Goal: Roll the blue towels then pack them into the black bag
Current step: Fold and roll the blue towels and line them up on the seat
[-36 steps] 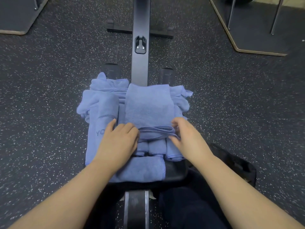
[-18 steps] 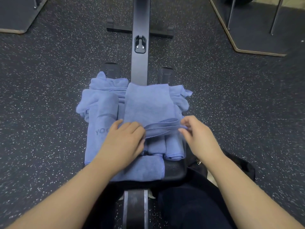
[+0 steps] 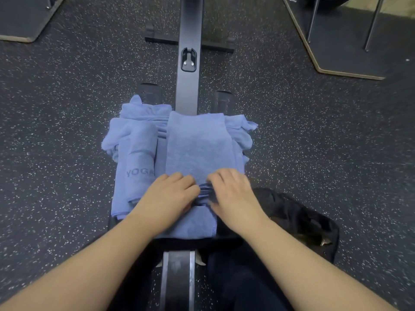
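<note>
Both hands are lying side by side at the near end of the flat towel: the left hand and right hand are curling round its bunched edge. The bag is sitting near right.

I have only the one head view: it looks forward and steeply down from above, close over both forearms, with the speckled floor filling the frame and a dark rail running straight away from me.
</note>
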{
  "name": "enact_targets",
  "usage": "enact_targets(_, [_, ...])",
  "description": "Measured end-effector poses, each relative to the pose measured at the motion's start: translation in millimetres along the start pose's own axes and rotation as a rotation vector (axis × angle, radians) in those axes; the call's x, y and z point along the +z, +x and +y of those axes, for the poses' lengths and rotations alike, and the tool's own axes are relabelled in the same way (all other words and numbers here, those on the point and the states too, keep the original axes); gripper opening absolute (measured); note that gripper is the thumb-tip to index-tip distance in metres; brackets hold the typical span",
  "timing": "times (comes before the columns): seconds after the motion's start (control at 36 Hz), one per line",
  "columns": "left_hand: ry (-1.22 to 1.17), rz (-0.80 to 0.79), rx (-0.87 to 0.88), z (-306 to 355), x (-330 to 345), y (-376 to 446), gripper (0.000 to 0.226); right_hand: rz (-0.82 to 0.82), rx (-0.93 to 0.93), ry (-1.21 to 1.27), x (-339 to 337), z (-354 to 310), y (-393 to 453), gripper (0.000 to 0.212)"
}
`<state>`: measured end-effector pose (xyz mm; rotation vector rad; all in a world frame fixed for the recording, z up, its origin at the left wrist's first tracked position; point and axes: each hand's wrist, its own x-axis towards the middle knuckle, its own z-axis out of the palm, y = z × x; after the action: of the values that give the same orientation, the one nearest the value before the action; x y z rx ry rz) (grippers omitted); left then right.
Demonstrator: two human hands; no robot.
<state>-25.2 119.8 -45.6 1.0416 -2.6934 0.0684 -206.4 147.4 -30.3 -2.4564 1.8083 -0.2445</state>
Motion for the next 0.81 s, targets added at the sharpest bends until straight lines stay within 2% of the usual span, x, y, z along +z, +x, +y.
enact_targets(0.19, [0.025,0.017,-0.007,-1,7,-1,0.002,0.009,-0.040,-0.067,12,7,2,0.018])
enact_targets(0.25, [0.034,0.021,-0.033,-1,7,0,0.010,-0.004,-0.014,-0.095,10,13,0,0.008])
enact_targets(0.33, [0.045,0.012,-0.098,2,3,4,0.018,-0.035,0.037,-0.062,6,21,0,0.031])
enact_targets(0.39, [0.064,0.000,-0.147,4,0,6,0.020,-0.055,0.078,-0.034,3,23,0,0.038])
enact_targets(0.44, [0.057,-0.027,-0.212,4,-3,7,0.023,-0.079,0.095,0.024,2,27,2,0.033])
enact_targets(0.5, [0.039,-0.056,-0.282,3,-4,6,0.032,-0.118,0.114,0.087,-1,30,3,0.016])
enact_targets(0.56, [0.048,-0.082,-0.346,2,-5,5,0.037,-0.133,0.140,0.132,-4,32,3,0.014])
enact_targets(0.72, [0.180,-0.127,-0.423,-6,0,-2,0.032,-0.110,0.180,0.159,-1,30,6,0.015])
enact_targets(0.81, [0.226,-0.060,-0.423,-10,0,-2,0.016,-0.078,0.168,0.125,6,31,7,0.013])
